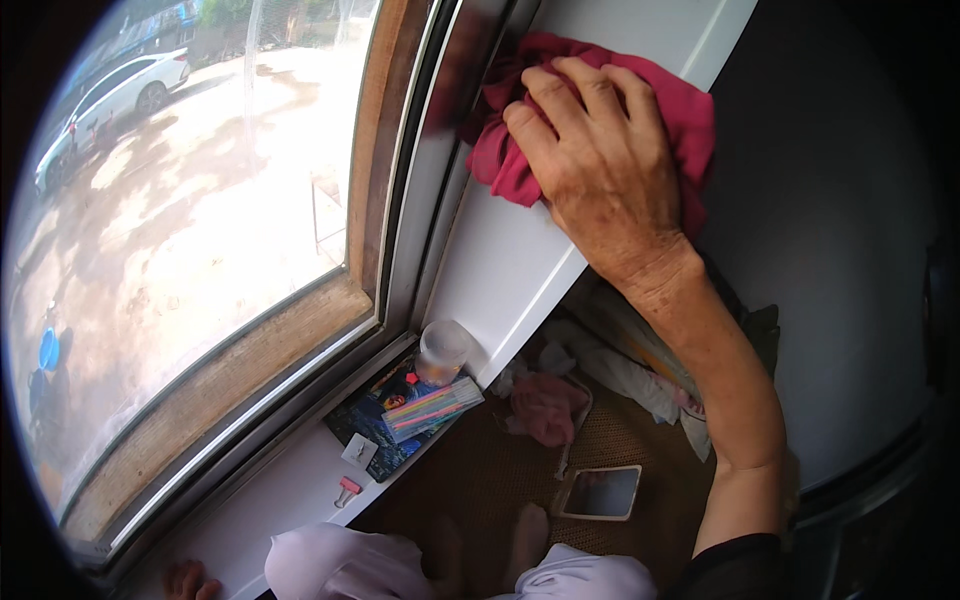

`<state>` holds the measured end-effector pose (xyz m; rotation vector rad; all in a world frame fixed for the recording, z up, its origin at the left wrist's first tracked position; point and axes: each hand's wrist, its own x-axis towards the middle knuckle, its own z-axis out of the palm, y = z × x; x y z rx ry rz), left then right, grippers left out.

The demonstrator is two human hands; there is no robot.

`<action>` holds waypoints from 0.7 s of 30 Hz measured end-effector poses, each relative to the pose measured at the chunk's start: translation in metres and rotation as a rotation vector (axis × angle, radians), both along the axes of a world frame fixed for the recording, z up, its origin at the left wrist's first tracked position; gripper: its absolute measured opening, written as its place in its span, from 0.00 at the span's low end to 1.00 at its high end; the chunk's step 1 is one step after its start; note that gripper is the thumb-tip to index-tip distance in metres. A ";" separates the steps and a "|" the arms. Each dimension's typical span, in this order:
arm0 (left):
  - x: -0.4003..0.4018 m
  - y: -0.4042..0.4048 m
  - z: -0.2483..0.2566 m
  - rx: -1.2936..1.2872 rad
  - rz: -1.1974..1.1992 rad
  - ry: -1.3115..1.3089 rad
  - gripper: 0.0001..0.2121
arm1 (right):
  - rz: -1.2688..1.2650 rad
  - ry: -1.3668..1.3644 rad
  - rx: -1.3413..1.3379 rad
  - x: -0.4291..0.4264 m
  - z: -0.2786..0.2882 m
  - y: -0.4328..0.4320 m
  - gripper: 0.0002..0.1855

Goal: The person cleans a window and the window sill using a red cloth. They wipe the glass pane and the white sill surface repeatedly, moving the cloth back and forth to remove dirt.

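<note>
My right hand (611, 161) presses a bunched dark pink cloth (686, 131) against the white window surround (502, 259), near the window frame. The fingers are bent over the folds, and part of the cloth is hidden under the palm. At the lower left, the fingertips of my left hand (191, 581) rest on the white windowsill (251, 510). The rest of that hand is cut off by the picture's rim, and nothing shows in its fingers.
On the sill are a clear plastic cup (444, 349), a pack of coloured pens (435, 409), a dark printed booklet (390, 454) and a pink binder clip (348, 491). Below lie a framed mirror (602, 493), crumpled pink fabric (546, 409) and a woven mat (480, 487). Glass stands at left.
</note>
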<state>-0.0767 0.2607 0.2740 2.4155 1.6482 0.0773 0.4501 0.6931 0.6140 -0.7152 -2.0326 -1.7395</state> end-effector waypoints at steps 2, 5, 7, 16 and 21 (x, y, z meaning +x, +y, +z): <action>-0.004 0.009 -0.006 -0.042 0.007 -0.079 0.31 | -0.039 -0.073 -0.084 0.011 -0.036 -0.007 0.12; 0.061 0.047 0.070 0.124 -0.052 -0.093 0.23 | -0.044 -0.087 -0.224 0.020 -0.068 -0.021 0.11; 0.060 0.046 0.068 0.071 -0.051 -0.121 0.26 | -0.040 -0.153 -0.281 0.026 -0.082 -0.026 0.10; 0.049 0.036 0.043 0.067 -0.049 -0.097 0.28 | -0.069 -0.033 -0.059 0.035 0.002 -0.023 0.15; 0.013 0.013 0.026 -0.152 0.091 -0.085 0.30 | -0.014 0.067 -0.022 0.016 0.025 -0.031 0.21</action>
